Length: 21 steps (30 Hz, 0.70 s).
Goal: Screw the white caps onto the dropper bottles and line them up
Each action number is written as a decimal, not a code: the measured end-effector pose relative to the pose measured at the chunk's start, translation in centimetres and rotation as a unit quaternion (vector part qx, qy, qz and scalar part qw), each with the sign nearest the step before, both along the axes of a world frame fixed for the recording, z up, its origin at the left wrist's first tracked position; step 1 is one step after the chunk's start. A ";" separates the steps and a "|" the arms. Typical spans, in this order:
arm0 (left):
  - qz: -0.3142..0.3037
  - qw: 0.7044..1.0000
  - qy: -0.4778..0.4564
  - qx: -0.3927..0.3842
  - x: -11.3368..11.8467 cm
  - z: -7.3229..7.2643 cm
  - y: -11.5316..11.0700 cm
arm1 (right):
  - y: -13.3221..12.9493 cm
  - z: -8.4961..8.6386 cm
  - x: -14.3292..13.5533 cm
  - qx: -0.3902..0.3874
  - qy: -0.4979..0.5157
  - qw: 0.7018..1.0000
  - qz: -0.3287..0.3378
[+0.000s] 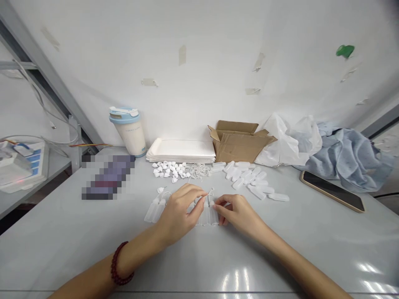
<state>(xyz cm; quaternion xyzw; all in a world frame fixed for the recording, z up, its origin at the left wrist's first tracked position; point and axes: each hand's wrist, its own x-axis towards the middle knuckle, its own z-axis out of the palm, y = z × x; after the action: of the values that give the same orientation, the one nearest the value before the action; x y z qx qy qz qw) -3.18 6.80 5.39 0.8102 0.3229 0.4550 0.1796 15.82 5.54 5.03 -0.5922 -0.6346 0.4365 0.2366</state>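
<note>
Hands (181,212) partly hide the row of small translucent bottles (151,211)

Free: tabletop (199,265) between forearms (280,246) | beyond: caps (168,169), vials (249,178) | back: carton (245,148), white stack (187,150) | right: phone (332,191)
</note>
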 end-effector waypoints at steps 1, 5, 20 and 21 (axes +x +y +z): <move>0.001 1.000 0.000 -0.002 0.0 0.0 0.0 | 0.0 0.0 0.0 -0.002 0.000 1.000 0.002; 0.015 1.000 0.007 -0.013 -0.1 0.0 0.0 | 0.0 0.2 0.0 -0.008 -0.013 1.000 0.010; 0.069 0.979 0.190 -0.008 -4.2 -1.1 6.1 | 3.1 3.3 11.4 0.119 -0.474 0.864 -0.120; 0.051 0.976 0.212 0.004 -4.1 -1.2 6.2 | 3.2 3.2 12.5 0.120 -0.496 0.851 -0.123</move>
<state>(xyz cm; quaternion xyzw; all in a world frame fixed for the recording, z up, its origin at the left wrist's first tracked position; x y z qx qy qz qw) -7.33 13.05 4.16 0.8713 0.3928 0.2830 0.0804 28.32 8.69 8.28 -0.7702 -0.6371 -0.0273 0.0111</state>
